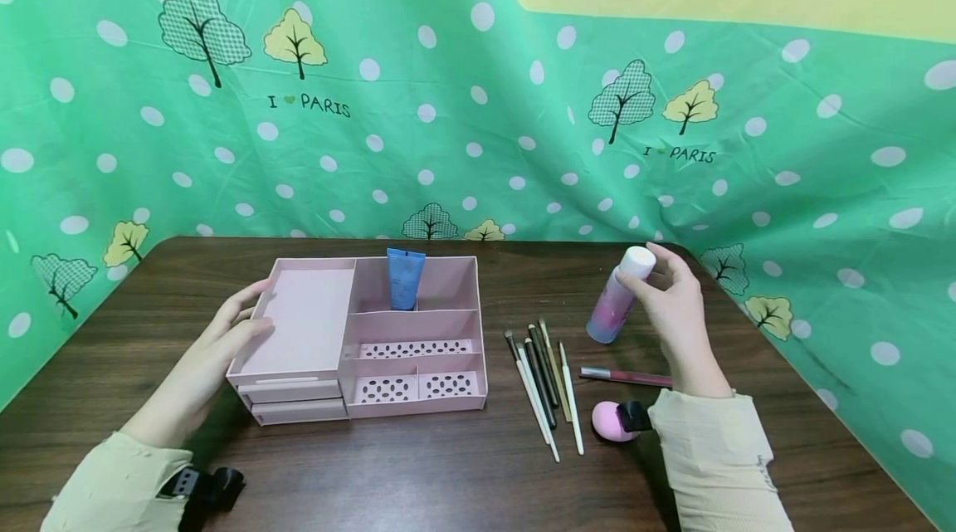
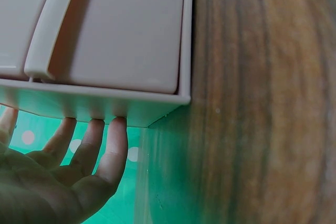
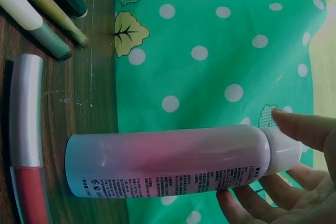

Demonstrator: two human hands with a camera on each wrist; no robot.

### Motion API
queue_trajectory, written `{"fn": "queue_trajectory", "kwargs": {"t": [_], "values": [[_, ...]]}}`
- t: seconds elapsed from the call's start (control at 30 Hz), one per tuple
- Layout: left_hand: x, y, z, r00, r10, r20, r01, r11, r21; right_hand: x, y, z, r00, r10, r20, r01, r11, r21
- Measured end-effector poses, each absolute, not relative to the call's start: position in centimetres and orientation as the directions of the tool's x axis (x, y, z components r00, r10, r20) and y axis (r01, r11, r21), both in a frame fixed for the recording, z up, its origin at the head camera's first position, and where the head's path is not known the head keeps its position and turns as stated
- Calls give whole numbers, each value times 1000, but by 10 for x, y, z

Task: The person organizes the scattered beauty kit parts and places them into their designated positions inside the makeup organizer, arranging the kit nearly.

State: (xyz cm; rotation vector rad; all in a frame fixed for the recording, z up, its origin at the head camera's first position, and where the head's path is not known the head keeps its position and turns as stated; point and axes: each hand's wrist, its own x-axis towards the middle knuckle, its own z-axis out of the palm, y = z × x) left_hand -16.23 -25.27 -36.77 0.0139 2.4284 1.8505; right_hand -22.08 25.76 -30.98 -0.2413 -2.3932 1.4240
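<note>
The bottle [image 1: 612, 304] is at the right of the table [image 1: 448, 466], directly left of the right hand [image 1: 675, 300], which is much the nearer of the two; the box [image 1: 309, 320] lies well to its left, with the brushes [image 1: 571, 403] between. The bottle's long axis runs steeply up, cap end uppermost and leaning right in the head view, so the grip is at the top and the base points down; whether the base touches the table I cannot tell. The right hand is closed about the cap [image 1: 637, 261] and shoulder, thumb on one side and curled fingers on the other. The left hand [image 1: 212, 358] is loosely spread against the left side of the box, touching rather than clasping it. The left wrist view shows its fingertips [image 2: 118, 124] on the outer wall, which the head view partly hides. The right wrist view shows fine print [image 3: 173, 184] on the bottle, unreadable from the head, while only the head view shows the blue tube [image 1: 404, 276] standing in the box's far row and the sponge [image 1: 611, 422] near the right sleeve.
</note>
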Motion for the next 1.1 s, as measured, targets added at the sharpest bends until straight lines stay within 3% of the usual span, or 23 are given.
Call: {"fn": "queue_trajectory", "kwargs": {"t": [1.1], "values": [[-162, -252, -367, -994, 64, -83, -64, 266, 962, -219, 263, -307, -961, 227, 157, -26, 492, -870]]}}
